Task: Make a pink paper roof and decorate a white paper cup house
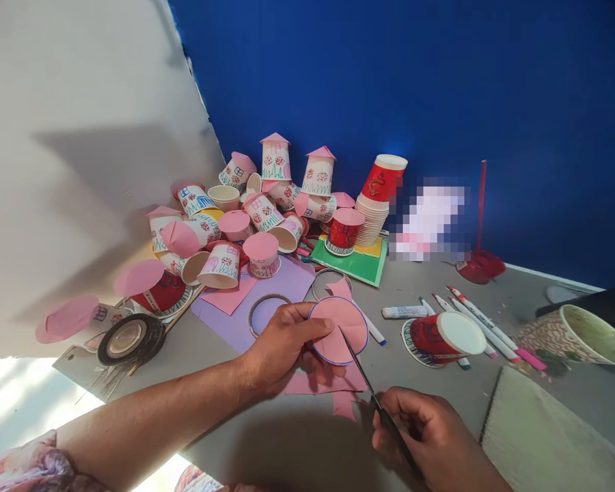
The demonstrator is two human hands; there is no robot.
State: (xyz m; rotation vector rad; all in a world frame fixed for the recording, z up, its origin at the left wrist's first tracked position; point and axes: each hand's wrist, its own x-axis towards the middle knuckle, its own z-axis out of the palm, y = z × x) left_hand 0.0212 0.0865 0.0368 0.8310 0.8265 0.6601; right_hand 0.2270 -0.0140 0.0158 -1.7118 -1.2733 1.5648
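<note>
My left hand (281,345) pinches a round pink paper disc (351,314) by its left side, thumb on top. A blue line runs around the disc's rim. In my right hand (420,427) is a pair of dark scissors (376,398), its tip near the middle of the disc. The blades look nearly closed, and the lower blade cannot be made out. Below the disc lie pink paper scraps (344,404). Just left of it, a roll of tape (256,316) rests on a purple sheet (212,313).
Decorated paper cups with pink paper tops (275,157) are heaped at the back left. Stacked cups (384,181) stand on a green sheet (359,263). Rightward are a red cup (430,338), a glue stick (404,312), several markers (484,321) and a patterned cup (568,335). Black tape (128,339) sits left.
</note>
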